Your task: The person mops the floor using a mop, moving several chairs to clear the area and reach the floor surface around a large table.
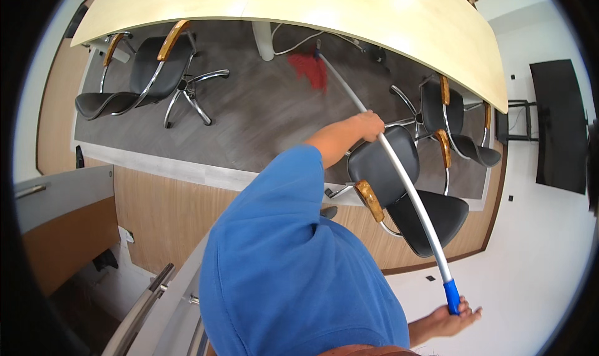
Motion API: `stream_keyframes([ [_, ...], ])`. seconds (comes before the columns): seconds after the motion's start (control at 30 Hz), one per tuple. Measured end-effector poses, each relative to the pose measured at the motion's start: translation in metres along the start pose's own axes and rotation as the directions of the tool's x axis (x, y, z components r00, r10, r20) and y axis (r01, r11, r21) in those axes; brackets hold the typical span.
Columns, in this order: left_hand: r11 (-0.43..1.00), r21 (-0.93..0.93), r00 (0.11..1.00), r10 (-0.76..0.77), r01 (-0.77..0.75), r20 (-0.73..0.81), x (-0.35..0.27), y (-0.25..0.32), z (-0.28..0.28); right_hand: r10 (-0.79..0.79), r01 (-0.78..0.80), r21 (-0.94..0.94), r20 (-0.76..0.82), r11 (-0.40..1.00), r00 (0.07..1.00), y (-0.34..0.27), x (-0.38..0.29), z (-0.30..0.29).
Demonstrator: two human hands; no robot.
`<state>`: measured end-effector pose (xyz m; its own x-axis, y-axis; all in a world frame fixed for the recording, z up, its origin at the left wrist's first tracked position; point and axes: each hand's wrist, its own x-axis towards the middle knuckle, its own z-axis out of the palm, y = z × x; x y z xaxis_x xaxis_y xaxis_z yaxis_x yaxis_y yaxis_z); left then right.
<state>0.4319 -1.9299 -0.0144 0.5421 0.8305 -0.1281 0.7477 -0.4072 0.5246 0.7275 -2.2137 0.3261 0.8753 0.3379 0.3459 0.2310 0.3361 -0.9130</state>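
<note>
A mop with a red head [310, 70] and a long silvery metal pole [407, 180] slants across the view. Its head lies on the grey floor under the table's edge, close to a white table leg [263, 41], and looks slightly blurred. My left hand [372, 125] is closed around the pole partway along, with the arm stretched forward. At the lower right, my right hand [451, 316] holds the blue grip [452, 296] at the pole's end against the palm, its fingers partly extended.
A long pale table [327, 2] spans the top. Black wheeled chairs stand at left [157, 70], at right [442, 103] and under the pole [383, 164]. A white cable [299, 45] lies beneath the table. Metal railings [140, 309] and a stairwell are lower left; a black screen [559, 126] is far right.
</note>
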Motion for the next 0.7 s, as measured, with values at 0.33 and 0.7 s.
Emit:
stream_keyframes([
  [0.33, 0.987, 0.132, 0.977, -0.116, 0.093, 0.178, 0.001, -0.039, 0.031, 0.307, -0.313, -0.067, -0.084, 0.947, 0.948, 0.069, -0.001, -0.027],
  [0.7, 0.975, -0.188, 0.979, 0.147, -0.12, 0.139, -0.074, 0.132, 0.075, 0.026, -0.018, -0.049, 0.166, 0.999, 0.986, -0.019, 0.213, -0.187],
])
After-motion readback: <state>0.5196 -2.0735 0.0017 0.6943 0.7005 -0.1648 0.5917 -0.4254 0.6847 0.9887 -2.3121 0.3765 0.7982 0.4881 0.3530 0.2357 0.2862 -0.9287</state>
